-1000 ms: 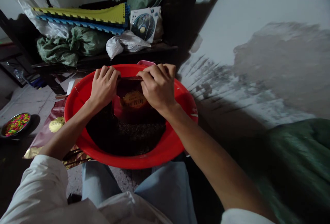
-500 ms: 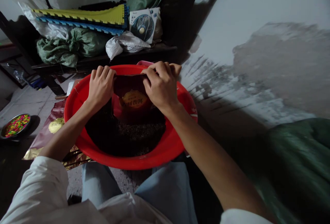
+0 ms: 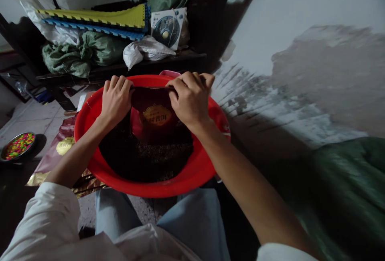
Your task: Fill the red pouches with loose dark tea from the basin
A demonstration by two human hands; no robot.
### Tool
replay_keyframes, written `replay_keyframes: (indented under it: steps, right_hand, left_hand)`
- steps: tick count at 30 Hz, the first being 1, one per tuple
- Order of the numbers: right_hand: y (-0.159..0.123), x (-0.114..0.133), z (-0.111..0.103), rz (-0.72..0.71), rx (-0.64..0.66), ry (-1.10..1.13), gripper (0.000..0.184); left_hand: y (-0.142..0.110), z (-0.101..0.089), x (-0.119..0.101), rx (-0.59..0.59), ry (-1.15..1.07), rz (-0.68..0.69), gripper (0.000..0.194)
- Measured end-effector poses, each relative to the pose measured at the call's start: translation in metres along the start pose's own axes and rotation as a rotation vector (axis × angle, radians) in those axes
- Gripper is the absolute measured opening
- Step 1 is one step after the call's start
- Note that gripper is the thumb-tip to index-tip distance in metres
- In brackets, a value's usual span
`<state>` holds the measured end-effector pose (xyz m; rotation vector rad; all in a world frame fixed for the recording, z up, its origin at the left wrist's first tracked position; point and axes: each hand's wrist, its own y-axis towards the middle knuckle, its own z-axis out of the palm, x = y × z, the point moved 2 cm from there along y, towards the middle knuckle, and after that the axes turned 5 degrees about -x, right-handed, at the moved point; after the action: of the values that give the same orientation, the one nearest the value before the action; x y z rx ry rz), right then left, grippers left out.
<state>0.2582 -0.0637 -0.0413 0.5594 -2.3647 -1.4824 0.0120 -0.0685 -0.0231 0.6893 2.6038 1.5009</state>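
A dark red tea bag (image 3: 153, 128) with a gold label and Chinese characters stands in a big red plastic basin (image 3: 156, 189). Its top edge is stretched between my two hands. My left hand (image 3: 116, 98) pinches the bag's upper left corner. At the upper right corner, my right hand (image 3: 192, 96) grips the same edge, fingers curled over it. Dark loose tea leaves (image 3: 162, 154) cover the basin's bottom around the bag. Whether anything is inside the bag is hidden. The basin sits in front of my knees.
On the floor at left lie more red bags (image 3: 54, 148) and a bowl of brightly coloured pieces (image 3: 19, 146). Behind, a dark shelf (image 3: 135, 66) carries foam mats (image 3: 96, 18), sacks and a box fan (image 3: 167, 30). A green sack (image 3: 355, 181) stands at right, by the peeling wall.
My hands have moved slightly apart, pulling the bag's top edge a little tauter. The bag and basin stay almost in place.
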Motion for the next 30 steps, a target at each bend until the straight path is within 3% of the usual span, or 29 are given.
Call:
replay_keyframes:
  steps: [8, 15, 19, 25, 30]
  right_hand:
    - [0.000, -0.010, 0.002, 0.072, -0.033, -0.012, 0.019]
    - [-0.001, -0.012, 0.003, 0.037, -0.074, -0.043, 0.017]
    - [-0.002, -0.016, 0.008, 0.086, -0.117, -0.063, 0.017]
    - [0.001, -0.031, 0.005, 0.247, 0.056, -0.063, 0.027]
    - [0.002, -0.032, 0.002, 0.258, 0.112, 0.001, 0.028]
  left_hand:
    - [-0.003, 0.009, 0.016, -0.037, -0.002, -0.101, 0.030]
    - [-0.005, 0.011, 0.019, -0.036, 0.024, -0.058, 0.028]
    - [-0.005, 0.011, 0.021, -0.026, 0.013, -0.083, 0.025]
    - [0.003, -0.005, 0.015, 0.241, 0.116, -0.351, 0.029]
    - [0.007, -0.014, 0.010, 0.296, 0.083, -0.366, 0.031]
